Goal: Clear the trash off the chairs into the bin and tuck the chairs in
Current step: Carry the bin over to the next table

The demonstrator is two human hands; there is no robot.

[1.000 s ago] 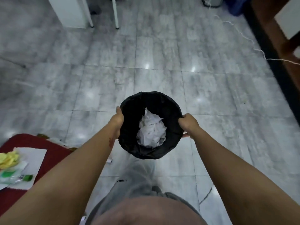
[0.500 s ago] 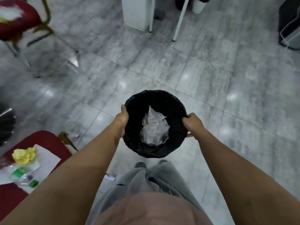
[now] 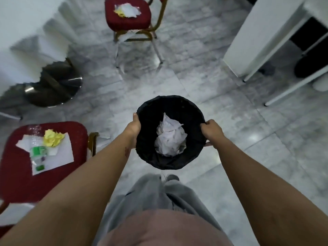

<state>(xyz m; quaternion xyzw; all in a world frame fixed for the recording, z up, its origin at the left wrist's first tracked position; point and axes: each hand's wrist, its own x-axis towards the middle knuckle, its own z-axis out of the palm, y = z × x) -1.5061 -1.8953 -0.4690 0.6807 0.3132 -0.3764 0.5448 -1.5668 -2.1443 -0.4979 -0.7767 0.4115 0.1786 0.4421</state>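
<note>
Two littered red chairs, near and far, have come into view as left hand and right hand clasp the bin's rim, so clearing can begin.

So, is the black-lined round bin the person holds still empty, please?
No, crumpled white paper already lies inside the black-lined round bin.

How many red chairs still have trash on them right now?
2: one chair at lower left with paper, a yellow wad and green bits; another chair at top centre with crumpled paper. More may sit out of view.
</note>
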